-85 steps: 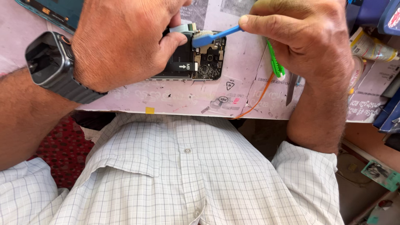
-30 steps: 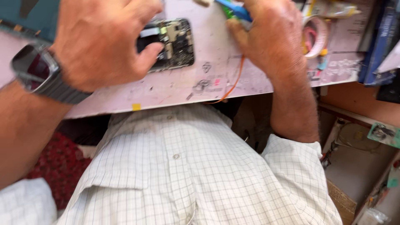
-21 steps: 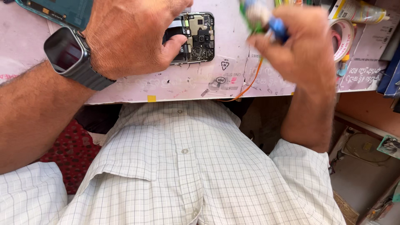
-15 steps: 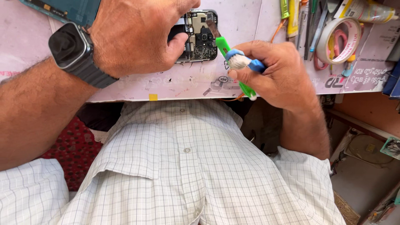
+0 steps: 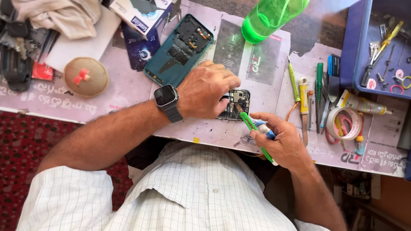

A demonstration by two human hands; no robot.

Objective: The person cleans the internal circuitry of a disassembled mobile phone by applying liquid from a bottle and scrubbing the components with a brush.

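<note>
My left hand [image 5: 208, 90], with a dark smartwatch [image 5: 166, 97] on the wrist, presses down on an opened phone [image 5: 236, 104] whose circuit board shows. My right hand [image 5: 281, 141] grips a green-handled tool [image 5: 252, 130] together with a blue-and-white brush-like tool [image 5: 264, 129]. The green tool's tip touches the board near the phone's middle. Both hands work at the near edge of the pale pink worktop [image 5: 128, 87].
A teal phone back cover [image 5: 180, 49] lies beyond my left hand, a green bottle [image 5: 269, 17] farther back. Screwdrivers [image 5: 306, 92], a tape roll [image 5: 342, 124] and a glue tube [image 5: 361, 105] lie right. A blue tray [image 5: 361, 47] of tools sits at the far right.
The camera pulled back, showing the whole worktop. My right hand swapped from the blue brush, reached right, then came back with the green tool onto the phone's board.
</note>
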